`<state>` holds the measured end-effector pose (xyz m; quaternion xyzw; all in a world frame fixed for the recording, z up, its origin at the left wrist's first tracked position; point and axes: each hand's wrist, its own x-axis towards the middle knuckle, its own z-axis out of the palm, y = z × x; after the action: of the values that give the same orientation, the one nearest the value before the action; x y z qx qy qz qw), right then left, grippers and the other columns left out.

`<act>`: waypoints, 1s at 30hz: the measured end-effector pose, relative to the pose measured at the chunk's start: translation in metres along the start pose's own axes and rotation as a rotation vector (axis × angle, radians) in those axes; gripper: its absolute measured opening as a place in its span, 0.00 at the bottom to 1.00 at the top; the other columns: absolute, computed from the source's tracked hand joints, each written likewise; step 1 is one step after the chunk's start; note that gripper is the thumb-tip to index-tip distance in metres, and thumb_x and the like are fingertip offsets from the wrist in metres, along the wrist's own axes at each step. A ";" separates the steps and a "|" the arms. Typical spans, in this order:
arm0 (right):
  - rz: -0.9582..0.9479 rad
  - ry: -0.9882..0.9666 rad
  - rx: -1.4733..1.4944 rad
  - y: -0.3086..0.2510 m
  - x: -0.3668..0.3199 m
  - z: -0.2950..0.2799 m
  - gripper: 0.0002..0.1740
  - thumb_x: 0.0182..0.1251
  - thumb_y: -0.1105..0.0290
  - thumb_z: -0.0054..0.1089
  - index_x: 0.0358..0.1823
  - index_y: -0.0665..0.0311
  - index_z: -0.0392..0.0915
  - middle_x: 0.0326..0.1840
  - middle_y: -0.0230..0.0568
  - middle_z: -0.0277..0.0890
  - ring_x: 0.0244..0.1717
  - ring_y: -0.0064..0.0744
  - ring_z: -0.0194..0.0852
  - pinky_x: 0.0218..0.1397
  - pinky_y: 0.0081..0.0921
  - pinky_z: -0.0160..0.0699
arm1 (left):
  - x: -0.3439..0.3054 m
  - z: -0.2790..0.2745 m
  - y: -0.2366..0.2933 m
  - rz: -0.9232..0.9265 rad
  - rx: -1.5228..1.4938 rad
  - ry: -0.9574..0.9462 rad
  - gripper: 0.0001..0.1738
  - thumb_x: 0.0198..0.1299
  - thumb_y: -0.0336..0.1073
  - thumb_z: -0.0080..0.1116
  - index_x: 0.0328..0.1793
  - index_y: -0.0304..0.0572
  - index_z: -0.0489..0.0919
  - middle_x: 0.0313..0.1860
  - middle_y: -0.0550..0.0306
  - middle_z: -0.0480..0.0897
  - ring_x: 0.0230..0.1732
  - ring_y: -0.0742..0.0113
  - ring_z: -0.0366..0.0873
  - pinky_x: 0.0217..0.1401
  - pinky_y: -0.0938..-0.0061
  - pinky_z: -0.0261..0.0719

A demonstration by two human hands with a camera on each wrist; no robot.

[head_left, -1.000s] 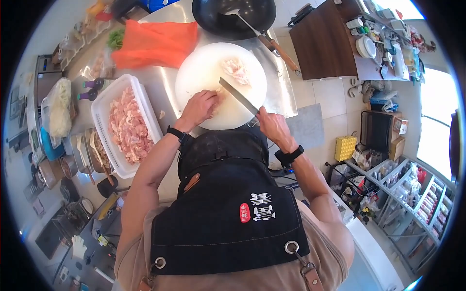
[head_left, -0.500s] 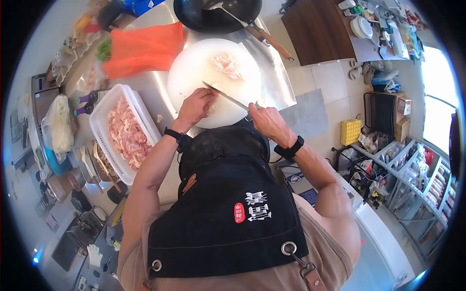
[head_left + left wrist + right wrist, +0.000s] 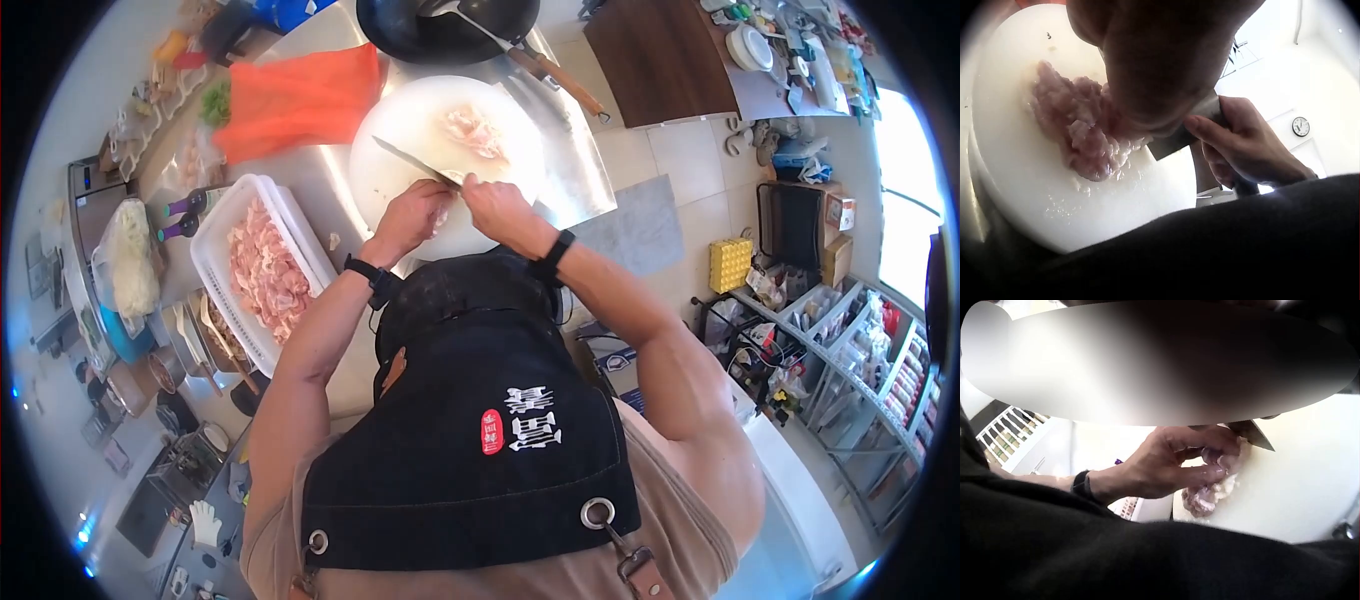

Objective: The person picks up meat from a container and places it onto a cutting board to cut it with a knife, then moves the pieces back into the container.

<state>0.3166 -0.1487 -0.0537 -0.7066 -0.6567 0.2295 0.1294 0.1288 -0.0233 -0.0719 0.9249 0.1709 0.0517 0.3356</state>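
Note:
My left hand (image 3: 410,218) holds a piece of raw chicken (image 3: 1079,128) down on the round white cutting board (image 3: 400,105). In the right wrist view its thumb and fingers pinch the pale pink meat. My right hand (image 3: 498,212) grips a kitchen knife (image 3: 412,158) by the handle. The blade points toward the far left, close beside the left fingers and over the meat. Farther back on the board lies another raw piece of chicken (image 3: 472,130). Most of the held piece is hidden under the left hand in the head view.
Left of the board stands a white plastic basket (image 3: 216,268) of cut raw meat (image 3: 268,268). An orange-red bag (image 3: 295,105) lies behind it on the steel table. A black wok (image 3: 400,30) sits at the back, its wooden handle (image 3: 575,90) reaching right. Two purple-capped bottles (image 3: 185,215) are at the left.
My right hand has moved forward and left with the knife, bringing its handle close to the left hand and the tip farther across the board. The left hand keeps its hold on the chicken.

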 end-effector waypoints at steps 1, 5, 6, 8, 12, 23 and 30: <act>0.003 0.008 -0.002 -0.003 0.006 0.003 0.07 0.66 0.77 0.58 0.41 0.72 0.72 0.24 0.56 0.83 0.29 0.57 0.89 0.34 0.48 0.88 | -0.001 0.002 0.000 0.008 0.004 0.000 0.15 0.67 0.33 0.64 0.58 0.38 0.89 0.58 0.51 0.89 0.64 0.52 0.84 0.65 0.60 0.85; -0.032 0.059 0.020 0.001 0.008 -0.001 0.06 0.67 0.77 0.57 0.41 0.72 0.73 0.25 0.58 0.83 0.30 0.58 0.90 0.34 0.49 0.88 | -0.001 -0.003 -0.003 -0.064 0.015 -0.001 0.16 0.64 0.32 0.66 0.57 0.41 0.89 0.58 0.53 0.89 0.62 0.51 0.84 0.64 0.60 0.86; -0.013 0.012 0.015 0.004 0.001 -0.004 0.05 0.68 0.77 0.56 0.41 0.72 0.72 0.25 0.58 0.84 0.31 0.59 0.90 0.35 0.49 0.88 | -0.005 -0.006 -0.004 -0.095 0.006 -0.017 0.15 0.64 0.32 0.66 0.56 0.42 0.89 0.57 0.53 0.89 0.62 0.51 0.84 0.63 0.59 0.86; 0.049 -0.073 0.058 0.010 -0.019 -0.010 0.05 0.71 0.76 0.55 0.42 0.71 0.73 0.26 0.59 0.84 0.33 0.62 0.89 0.39 0.54 0.88 | -0.016 -0.006 -0.014 -0.111 0.009 0.016 0.16 0.63 0.32 0.68 0.57 0.43 0.88 0.58 0.53 0.88 0.61 0.51 0.84 0.62 0.60 0.86; 0.174 -0.153 0.066 0.042 -0.058 -0.015 0.07 0.77 0.71 0.54 0.44 0.70 0.73 0.28 0.62 0.84 0.34 0.67 0.88 0.40 0.59 0.85 | -0.030 -0.007 -0.005 -0.334 -0.082 0.191 0.24 0.57 0.36 0.76 0.60 0.41 0.85 0.60 0.51 0.84 0.62 0.49 0.82 0.63 0.60 0.85; 0.298 0.063 0.072 0.048 -0.044 -0.033 0.14 0.83 0.62 0.56 0.46 0.67 0.74 0.26 0.64 0.82 0.33 0.71 0.85 0.41 0.63 0.82 | -0.004 -0.003 -0.017 -0.406 0.079 -0.024 0.18 0.52 0.44 0.78 0.38 0.37 0.86 0.41 0.43 0.86 0.45 0.43 0.85 0.51 0.56 0.85; 0.264 0.136 0.151 0.038 -0.061 -0.038 0.13 0.82 0.62 0.57 0.44 0.67 0.73 0.25 0.64 0.81 0.31 0.72 0.84 0.38 0.62 0.82 | 0.000 0.002 -0.038 -0.518 -0.438 0.100 0.16 0.60 0.41 0.74 0.34 0.38 0.79 0.28 0.53 0.82 0.33 0.65 0.82 0.39 0.65 0.81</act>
<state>0.3664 -0.2089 -0.0303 -0.7890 -0.5288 0.2445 0.1950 0.1186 0.0033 -0.0978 0.7530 0.4011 0.0458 0.5196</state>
